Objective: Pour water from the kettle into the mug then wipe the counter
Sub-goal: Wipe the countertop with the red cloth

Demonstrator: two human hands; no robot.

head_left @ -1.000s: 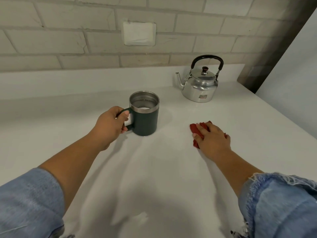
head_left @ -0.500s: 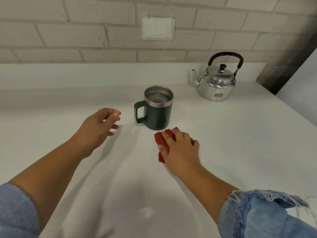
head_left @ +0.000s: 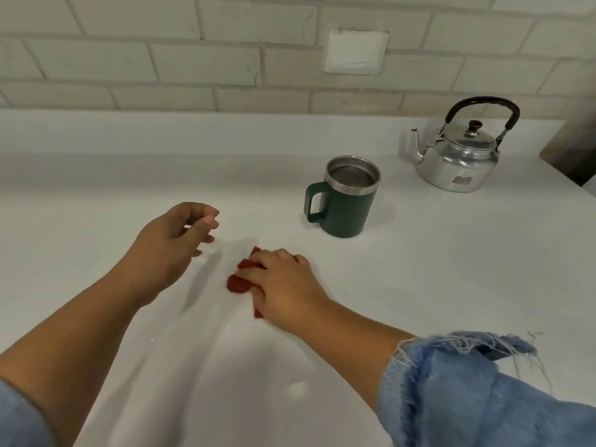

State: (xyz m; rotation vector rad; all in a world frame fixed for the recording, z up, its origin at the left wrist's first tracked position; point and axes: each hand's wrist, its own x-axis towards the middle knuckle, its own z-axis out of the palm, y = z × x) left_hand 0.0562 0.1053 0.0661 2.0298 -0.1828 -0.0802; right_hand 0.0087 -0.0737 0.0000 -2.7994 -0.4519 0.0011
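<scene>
Right hand, fingers curled over a crumpled red cloth, presses it onto the white surface; left hand, loosely curled, holds nothing. Dark green mug stands near the silver metal kettle.

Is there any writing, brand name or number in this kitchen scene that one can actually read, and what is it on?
No text here can be read.
The sticker on the kettle: a reddish mark, too blurred to read.
The mug: no lettering shows on the side in view.
The wall plate: blank.
The red cloth: no print shows.
</scene>
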